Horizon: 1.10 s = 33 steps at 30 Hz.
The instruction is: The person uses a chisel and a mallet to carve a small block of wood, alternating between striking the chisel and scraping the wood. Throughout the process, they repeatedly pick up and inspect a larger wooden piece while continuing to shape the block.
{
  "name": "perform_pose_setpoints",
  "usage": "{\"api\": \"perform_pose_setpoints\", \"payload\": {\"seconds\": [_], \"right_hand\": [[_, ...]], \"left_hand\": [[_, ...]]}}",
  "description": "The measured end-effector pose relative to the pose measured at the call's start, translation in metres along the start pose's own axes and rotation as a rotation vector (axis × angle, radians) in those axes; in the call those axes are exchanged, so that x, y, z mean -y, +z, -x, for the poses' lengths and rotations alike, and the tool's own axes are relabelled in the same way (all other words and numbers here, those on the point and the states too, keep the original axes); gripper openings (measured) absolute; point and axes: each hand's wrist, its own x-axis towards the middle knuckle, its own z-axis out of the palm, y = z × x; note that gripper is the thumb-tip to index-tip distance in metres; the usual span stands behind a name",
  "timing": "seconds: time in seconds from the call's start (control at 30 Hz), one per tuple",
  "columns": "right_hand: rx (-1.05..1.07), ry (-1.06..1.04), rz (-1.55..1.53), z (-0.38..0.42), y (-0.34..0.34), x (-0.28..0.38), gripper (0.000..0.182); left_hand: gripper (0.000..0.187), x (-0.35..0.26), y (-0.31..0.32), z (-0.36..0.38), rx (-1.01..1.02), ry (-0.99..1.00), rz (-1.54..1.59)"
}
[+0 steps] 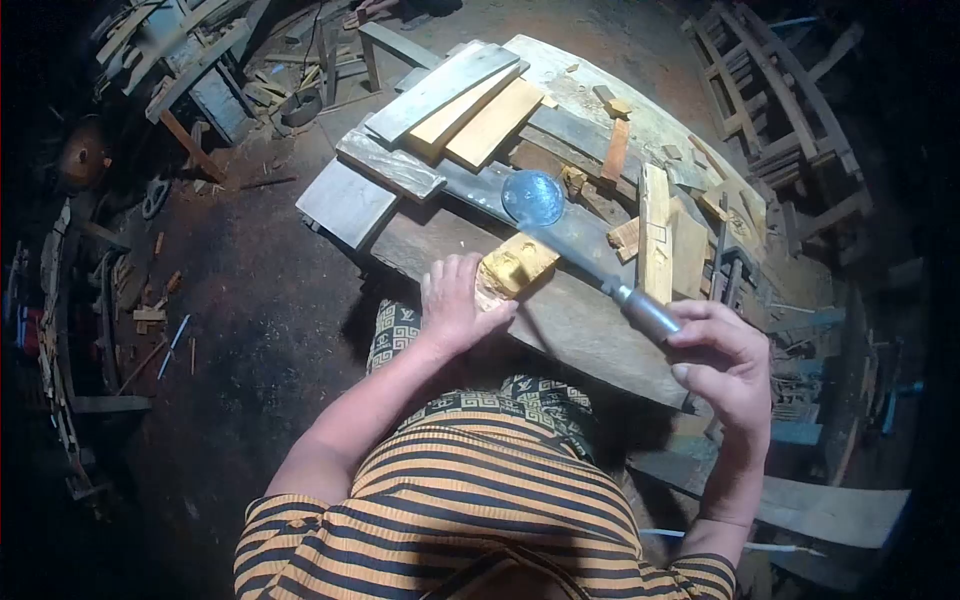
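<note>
My left hand [455,302] is closed on a small yellowish wood block [530,262] at the near edge of the workbench [610,335]. The block's face has rough hollows cut in it. In my right hand [728,360] is a chisel [650,313], gripped by its dark handle near the end. Its grey blade points to the upper left and passes close beside the block's far end. Just beyond the blade tip lies a round, shiny blue disc-like object [533,198].
Planks [440,95] are stacked at the bench's left end. Wood offcuts [655,235] and chips litter its right side. Wooden frames [775,90] stand at the upper right, more timber [200,80] at the upper left. Scraps lie on the dark floor [240,330].
</note>
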Motion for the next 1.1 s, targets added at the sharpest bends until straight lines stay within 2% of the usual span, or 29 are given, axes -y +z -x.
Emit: {"api": "perform_pose_setpoints", "payload": {"seconds": [0.17, 0.37, 0.57, 0.7, 0.77, 0.8, 0.9, 1.1], "right_hand": [[0.115, -0.012, 0.122, -0.003, 0.003, 0.007, 0.031], [0.181, 0.17, 0.141, -0.011, 0.01, 0.011, 0.032], [0.217, 0.088, 0.205, -0.019, 0.011, 0.023, 0.033], [0.208, 0.156, 0.082, -0.023, 0.015, 0.024, 0.032], [0.195, 0.156, 0.098, -0.026, 0.017, 0.02, 0.032], [0.179, 0.24, 0.047, -0.025, 0.017, 0.016, 0.032], [0.143, 0.431, -0.08, -0.028, 0.017, 0.024, 0.032], [0.152, 0.248, -0.471, -0.029, 0.011, 0.022, 0.035]], "left_hand": [[0.082, -0.008, -0.002, 0.004, 0.006, -0.062, 0.0], [0.085, -0.01, -0.004, 0.005, 0.044, -0.086, -0.007], [0.09, -0.012, -0.008, 0.004, 0.09, -0.105, -0.028], [0.094, -0.012, -0.016, 0.004, 0.167, -0.118, -0.041], [0.096, -0.009, -0.011, 0.007, 0.098, -0.094, -0.027], [0.097, -0.009, -0.015, 0.006, 0.147, -0.106, -0.014], [0.094, -0.005, -0.012, 0.01, 0.07, -0.043, 0.029], [0.084, -0.007, -0.011, 0.01, 0.076, -0.029, 0.044]]}}
